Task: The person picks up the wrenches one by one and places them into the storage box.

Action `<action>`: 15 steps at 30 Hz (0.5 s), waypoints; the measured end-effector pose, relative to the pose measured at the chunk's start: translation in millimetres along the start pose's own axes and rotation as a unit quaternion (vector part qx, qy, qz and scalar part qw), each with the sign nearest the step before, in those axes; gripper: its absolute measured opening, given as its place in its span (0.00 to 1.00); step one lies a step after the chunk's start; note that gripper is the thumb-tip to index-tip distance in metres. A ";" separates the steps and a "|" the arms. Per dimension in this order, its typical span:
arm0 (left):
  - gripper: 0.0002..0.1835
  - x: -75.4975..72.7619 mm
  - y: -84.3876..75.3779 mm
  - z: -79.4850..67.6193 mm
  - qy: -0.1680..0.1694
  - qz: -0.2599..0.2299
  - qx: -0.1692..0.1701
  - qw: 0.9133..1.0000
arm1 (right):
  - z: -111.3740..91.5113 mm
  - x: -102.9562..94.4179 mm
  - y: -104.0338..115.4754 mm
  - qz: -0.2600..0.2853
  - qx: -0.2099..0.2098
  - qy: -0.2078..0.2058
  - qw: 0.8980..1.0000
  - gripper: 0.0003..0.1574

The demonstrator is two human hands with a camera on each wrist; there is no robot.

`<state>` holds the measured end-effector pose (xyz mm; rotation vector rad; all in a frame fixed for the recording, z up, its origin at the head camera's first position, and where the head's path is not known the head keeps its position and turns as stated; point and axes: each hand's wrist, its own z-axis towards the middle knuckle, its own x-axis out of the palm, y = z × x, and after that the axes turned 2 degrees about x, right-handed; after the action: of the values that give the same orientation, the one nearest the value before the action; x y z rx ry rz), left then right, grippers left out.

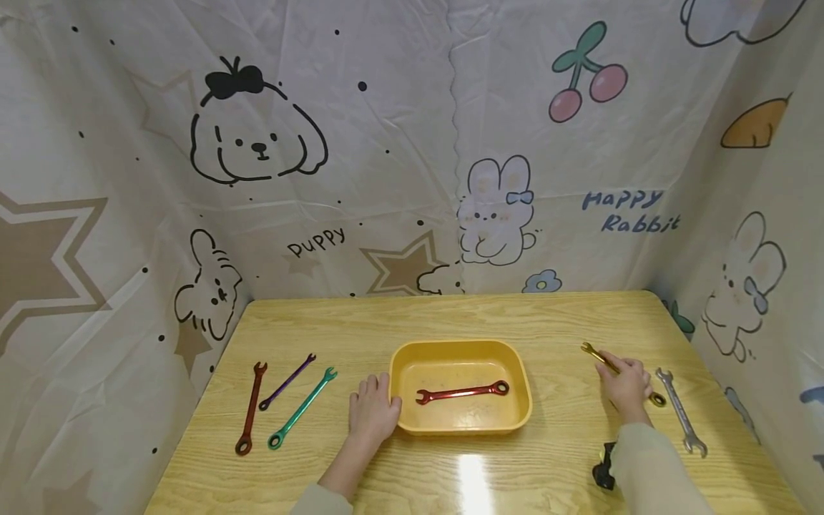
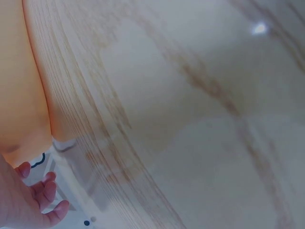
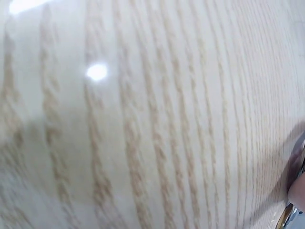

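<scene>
In the head view my right hand (image 1: 627, 386) grips a gold combination wrench (image 1: 601, 355) by its middle, its open end pointing to the far left. The ring end shows past the hand. Beside it lies a silver wrench (image 1: 681, 413) with two open ends. My left hand (image 1: 375, 411) rests against the left side of a yellow plastic tray (image 1: 460, 431), thumb at the rim. A red combination wrench (image 1: 460, 393) lies inside the tray. In the left wrist view, the left fingers (image 2: 47, 188) are loosely bent beside the tray wall (image 2: 24, 86).
Left of the tray lie a dark red wrench (image 1: 251, 409), a short purple wrench (image 1: 287, 382) and a green wrench (image 1: 302, 409). A black device (image 1: 604, 466) shows at my right forearm. Printed curtains (image 1: 412, 143) surround the wood-grain table (image 1: 553, 315).
</scene>
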<state>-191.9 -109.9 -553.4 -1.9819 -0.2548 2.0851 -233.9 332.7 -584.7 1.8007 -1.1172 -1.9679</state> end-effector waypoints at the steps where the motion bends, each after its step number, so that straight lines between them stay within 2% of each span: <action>1: 0.19 -0.2 0.0 0.1 0.000 0.000 0.000 1.000 | 0.1 0.5 0.1 0.001 0.001 -0.003 1.000 0.28; 15: 0.20 -0.5 -0.4 0.1 0.003 -0.005 -0.005 1.000 | 2.2 7.7 -2.9 0.025 0.006 -0.031 0.999 0.23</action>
<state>-191.9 -109.6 -552.8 -1.9873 -0.2747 2.0763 -236.7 330.5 -592.4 1.7125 -1.1839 -2.0050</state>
